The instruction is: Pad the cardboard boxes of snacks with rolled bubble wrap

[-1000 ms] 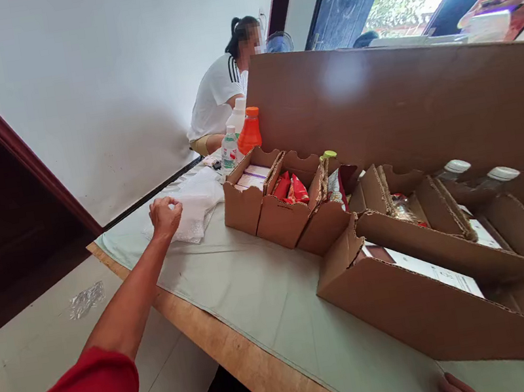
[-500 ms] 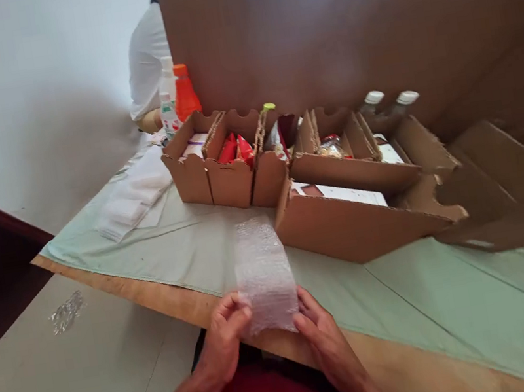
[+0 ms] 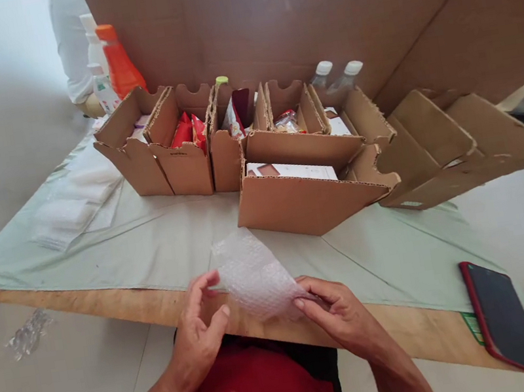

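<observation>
A clear bubble wrap bag [image 3: 255, 276] hangs over the table's front edge, tilted to the left. My right hand [image 3: 337, 310] pinches its lower right corner between thumb and fingers. To the left of the bag, my left hand [image 3: 199, 332] has its thumb and fingers apart, with nothing in it; its fingertips are close to the bag's left edge. Beyond the bag stands a cardboard bin [image 3: 292, 199] with a white box [image 3: 308, 171] inside.
More cardboard bins [image 3: 138, 169] with packaged goods line the table behind. Bubble wrap bags [image 3: 66, 214] lie at the left. An orange bottle [image 3: 122, 66] stands at the back left, near a person in white [image 3: 72, 47]. A phone [image 3: 504, 316] lies at the right edge.
My left hand has let go of the bubble wrap bag and opened beside it. The bag has tilted, held only by my right hand. The view has turned right and downward.
</observation>
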{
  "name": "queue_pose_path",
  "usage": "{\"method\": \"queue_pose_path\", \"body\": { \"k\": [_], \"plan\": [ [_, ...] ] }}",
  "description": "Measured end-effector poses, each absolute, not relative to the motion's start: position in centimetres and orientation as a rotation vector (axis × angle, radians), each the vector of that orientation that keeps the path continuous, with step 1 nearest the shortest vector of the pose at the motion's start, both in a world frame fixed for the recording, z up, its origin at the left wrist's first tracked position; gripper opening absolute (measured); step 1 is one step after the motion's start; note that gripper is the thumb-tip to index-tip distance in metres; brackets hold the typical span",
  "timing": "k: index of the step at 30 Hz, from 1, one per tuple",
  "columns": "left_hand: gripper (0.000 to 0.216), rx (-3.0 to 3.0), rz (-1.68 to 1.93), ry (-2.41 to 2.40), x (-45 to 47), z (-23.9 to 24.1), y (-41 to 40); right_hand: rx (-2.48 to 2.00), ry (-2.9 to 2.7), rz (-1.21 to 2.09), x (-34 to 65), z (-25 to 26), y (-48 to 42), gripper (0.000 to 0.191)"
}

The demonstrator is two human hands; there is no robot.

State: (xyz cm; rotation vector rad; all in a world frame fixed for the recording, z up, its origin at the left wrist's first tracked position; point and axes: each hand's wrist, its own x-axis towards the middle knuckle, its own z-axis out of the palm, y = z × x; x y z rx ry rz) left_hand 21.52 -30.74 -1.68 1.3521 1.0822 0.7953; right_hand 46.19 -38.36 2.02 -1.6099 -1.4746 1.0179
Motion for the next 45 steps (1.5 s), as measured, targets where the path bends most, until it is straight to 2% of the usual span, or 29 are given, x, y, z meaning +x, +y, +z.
{"method": "queue_pose_path", "body": {
  "k": [3, 6, 8, 10, 12, 16, 19, 24, 26, 29, 31, 35, 40, 45],
  "plan": [
    [0.069, 1.921, 0.815, 0.817, 22.5, 1.6, -28.8, -1.581, -1.908, 0.997, 45.9, 4.3, -38.0, 0.027],
    [0.073, 2.236, 0.417, 0.317, 24.6, 3.8, -26.8, -1.524, -2.230, 0.837, 45.6, 5.9, -37.7, 0.032],
    [0.053, 2.353, 0.204, 0.186, 25.6, 3.6, -25.5, -1.584, -2.314, 0.734, 46.1, 6.6, -38.0, 0.031],
    [0.028, 2.480, 0.178, 0.238, 25.8, 2.5, -24.1, -1.665, -2.306, 0.622, 47.3, 7.1, -38.6, 0.027],
    [0.025, 2.600, 0.313, 0.347, 25.4, 1.7, -22.5, -1.708, -2.230, 0.425, 48.7, 7.4, -39.2, 0.025],
    [0.030, 2.775, 0.837, 0.526, 24.5, 1.9, -20.6, -1.733, -2.059, -0.193, 49.9, 7.2, -39.7, 0.026],
    [0.031, 2.882, 0.997, 0.561, 24.1, 1.3, -20.8, -1.742, -2.042, -0.404, 49.4, 5.2, -39.8, 0.031],
    [0.044, 2.917, 0.492, 0.493, 21.7, -2.1, -22.8, -1.913, -2.161, -0.141, 50.2, 0.3, -42.5, 0.025],
    [0.051, 2.835, 0.488, 0.535, 20.9, -2.3, -23.4, -1.956, -2.052, -0.075, 50.6, -0.5, -43.5, 0.028],
    [0.042, 2.768, 0.643, 0.555, 21.6, -1.7, -24.0, -1.936, -1.895, -0.061, 49.3, -0.9, -42.2, 0.023],
    [0.035, 2.767, 0.695, 0.537, 23.0, -1.8, -24.4, -1.860, -1.917, -0.008, 46.9, -1.2, -39.6, 0.024],
    [0.034, 2.812, 0.596, 0.572, 24.8, -4.0, -24.5, -1.732, -2.103, 0.118, 43.4, -3.3, -35.0, 0.034],
    [0.034, 2.765, 0.560, 0.603, 23.9, -6.5, -24.2, -1.929, -2.060, -0.021, 49.2, -5.9, -38.6, 0.038],
    [0.034, 2.732, 0.553, 0.608, 23.6, -6.1, -24.4, -2.163, -1.816, -0.226, 54.9, -4.8, -42.3, 0.033]
  ]
}}
